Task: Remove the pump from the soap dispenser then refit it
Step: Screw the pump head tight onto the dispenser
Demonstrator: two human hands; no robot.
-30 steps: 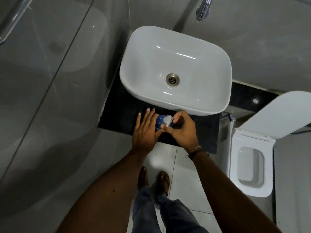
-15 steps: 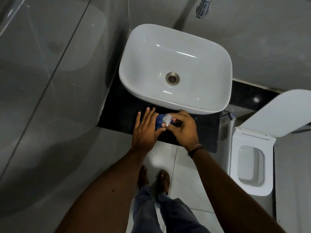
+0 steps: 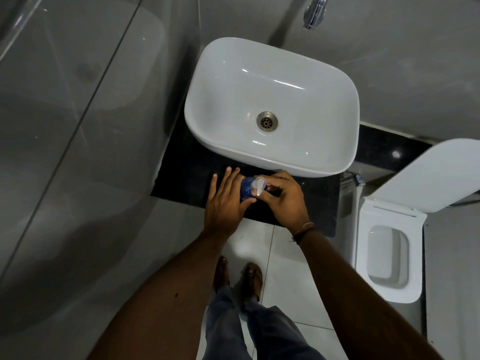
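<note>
A blue soap dispenser bottle (image 3: pixel 246 188) stands on the black counter (image 3: pixel 181 178) just in front of the white basin. A white pump (image 3: pixel 258 186) sits on top of it. My left hand (image 3: pixel 226 201) wraps the bottle's left side, thumb across its front and fingers stretched out. My right hand (image 3: pixel 284 197) grips the pump from the right, with thumb and fingers closed around its neck. The bottle's lower part is hidden by both hands.
The white basin (image 3: pixel 337 141) with a metal drain fills the counter behind. A chrome tap (image 3: pixel 314 11) hangs above it. A white toilet (image 3: pixel 389 255) with its lid up stands on the right, and a glass panel on the left. My feet are on the floor tiles.
My right hand has turned around the pump, its fingers now curled further over the neck. The left hand and bottle have stayed in place.
</note>
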